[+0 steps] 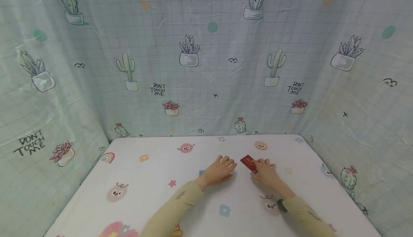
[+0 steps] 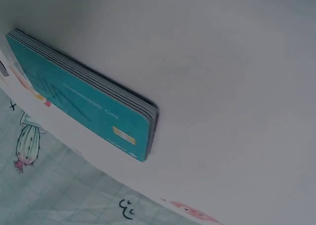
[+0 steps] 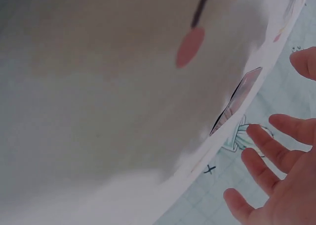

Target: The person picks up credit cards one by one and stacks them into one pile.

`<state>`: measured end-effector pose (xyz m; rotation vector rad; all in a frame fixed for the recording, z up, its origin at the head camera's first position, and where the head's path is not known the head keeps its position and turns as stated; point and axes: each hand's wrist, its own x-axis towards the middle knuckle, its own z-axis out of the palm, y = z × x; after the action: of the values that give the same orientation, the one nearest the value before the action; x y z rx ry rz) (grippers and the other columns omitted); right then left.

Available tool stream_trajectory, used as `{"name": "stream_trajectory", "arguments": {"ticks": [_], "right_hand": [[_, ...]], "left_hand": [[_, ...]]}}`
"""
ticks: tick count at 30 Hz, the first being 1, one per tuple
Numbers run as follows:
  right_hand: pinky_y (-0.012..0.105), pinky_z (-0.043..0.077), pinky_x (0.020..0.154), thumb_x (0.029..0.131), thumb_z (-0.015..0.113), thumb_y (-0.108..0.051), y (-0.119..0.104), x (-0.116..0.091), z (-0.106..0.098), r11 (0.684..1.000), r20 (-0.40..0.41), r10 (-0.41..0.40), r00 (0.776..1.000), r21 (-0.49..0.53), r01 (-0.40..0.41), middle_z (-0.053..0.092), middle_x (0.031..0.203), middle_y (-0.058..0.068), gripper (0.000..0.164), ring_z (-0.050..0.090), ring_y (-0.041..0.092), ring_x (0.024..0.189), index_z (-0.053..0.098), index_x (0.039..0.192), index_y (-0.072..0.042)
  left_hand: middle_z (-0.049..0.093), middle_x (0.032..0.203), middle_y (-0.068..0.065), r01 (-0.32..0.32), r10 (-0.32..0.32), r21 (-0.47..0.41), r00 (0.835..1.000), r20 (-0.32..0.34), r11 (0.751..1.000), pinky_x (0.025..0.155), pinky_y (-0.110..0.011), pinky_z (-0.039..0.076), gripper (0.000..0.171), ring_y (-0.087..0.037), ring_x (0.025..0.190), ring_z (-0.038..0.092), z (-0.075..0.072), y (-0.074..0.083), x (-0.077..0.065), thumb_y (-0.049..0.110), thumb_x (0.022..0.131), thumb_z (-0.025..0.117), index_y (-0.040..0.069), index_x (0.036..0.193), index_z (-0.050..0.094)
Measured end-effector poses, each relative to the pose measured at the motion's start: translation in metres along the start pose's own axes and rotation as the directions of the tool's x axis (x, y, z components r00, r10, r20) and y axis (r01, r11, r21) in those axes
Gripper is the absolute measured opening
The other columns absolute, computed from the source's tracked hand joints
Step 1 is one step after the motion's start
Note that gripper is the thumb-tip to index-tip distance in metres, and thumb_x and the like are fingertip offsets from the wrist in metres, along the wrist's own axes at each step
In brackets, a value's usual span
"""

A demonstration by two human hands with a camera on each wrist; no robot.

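My left hand [image 1: 220, 170] is over the middle of the table, palm down, fingers loosely bent with nothing in them. Partly hidden behind its wrist is a stack of teal cards [image 1: 201, 172]. The left wrist view shows that stack [image 2: 84, 96] lying flat, with a gold chip mark on the top card; the hand itself is out of that view. A red card [image 1: 248, 162] with gold lettering lies to the right. My right hand [image 1: 267, 173] reaches over its right end. In the right wrist view the fingers [image 3: 269, 158] are spread, and the card [image 3: 237, 101] appears flat on the table.
The white table [image 1: 155, 172] carries printed stars, flowers and faces. A cactus-patterned curtain [image 1: 206, 79] hangs behind it and along both sides. A dark band [image 1: 282, 205] circles the right wrist.
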<state>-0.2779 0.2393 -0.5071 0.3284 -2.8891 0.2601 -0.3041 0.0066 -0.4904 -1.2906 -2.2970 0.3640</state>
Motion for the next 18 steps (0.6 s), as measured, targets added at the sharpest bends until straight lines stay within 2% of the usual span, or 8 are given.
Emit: {"name": "stream_trajectory", "arguments": {"ticks": [4, 9, 14, 18], "right_hand": [[0.053, 0.034, 0.079, 0.076, 0.064, -0.035, 0.003, 0.001, 0.0, 0.998, 0.011, 0.065, 0.998, 0.004, -0.065, 0.05, 0.114, 0.016, 0.059, 0.041, 0.032, 0.101, 0.048, 0.123, -0.003], [0.053, 0.035, 0.076, 0.079, 0.062, -0.035, 0.008, 0.003, 0.0, 0.994, 0.02, 0.109, 0.994, -0.024, -0.109, 0.05, 0.113, 0.019, 0.058, 0.041, 0.033, 0.1, 0.047, 0.123, 0.0], [0.057, 0.033, 0.077, 0.081, 0.06, -0.037, 0.006, 0.006, 0.0, 0.992, 0.019, 0.125, 0.992, 0.002, -0.125, 0.049, 0.112, 0.023, 0.059, 0.041, 0.036, 0.098, 0.046, 0.122, 0.004], [0.056, 0.033, 0.074, 0.082, 0.056, -0.045, 0.006, 0.007, 0.001, 0.993, 0.012, 0.117, 0.993, 0.001, -0.117, 0.05, 0.107, 0.024, 0.062, 0.041, 0.035, 0.095, 0.047, 0.119, 0.005]], "left_hand": [[0.052, 0.123, 0.003, 0.038, -0.038, 0.01, 0.999, 0.013, 0.999, 0.099, -0.038, 0.038, 0.04, -0.016, 0.114, 0.045, 0.002, 0.007, 0.014, 0.038, 0.09, 0.047, 0.018, 0.125, 0.047], [0.053, 0.123, 0.005, 0.076, -0.077, 0.049, 0.997, 0.031, 0.996, 0.098, -0.037, 0.039, 0.04, -0.014, 0.115, 0.046, 0.003, 0.013, 0.031, 0.038, 0.09, 0.046, 0.02, 0.125, 0.048], [0.052, 0.124, 0.008, 0.135, -0.139, 0.059, 0.988, 0.06, 0.989, 0.098, -0.037, 0.039, 0.039, -0.013, 0.116, 0.045, 0.01, 0.018, 0.044, 0.039, 0.09, 0.046, 0.023, 0.125, 0.048], [0.049, 0.128, 0.009, 0.181, -0.186, 0.049, 0.976, 0.116, 0.982, 0.099, -0.037, 0.038, 0.04, -0.012, 0.119, 0.043, 0.014, 0.023, 0.052, 0.04, 0.089, 0.047, 0.025, 0.126, 0.046]]}}
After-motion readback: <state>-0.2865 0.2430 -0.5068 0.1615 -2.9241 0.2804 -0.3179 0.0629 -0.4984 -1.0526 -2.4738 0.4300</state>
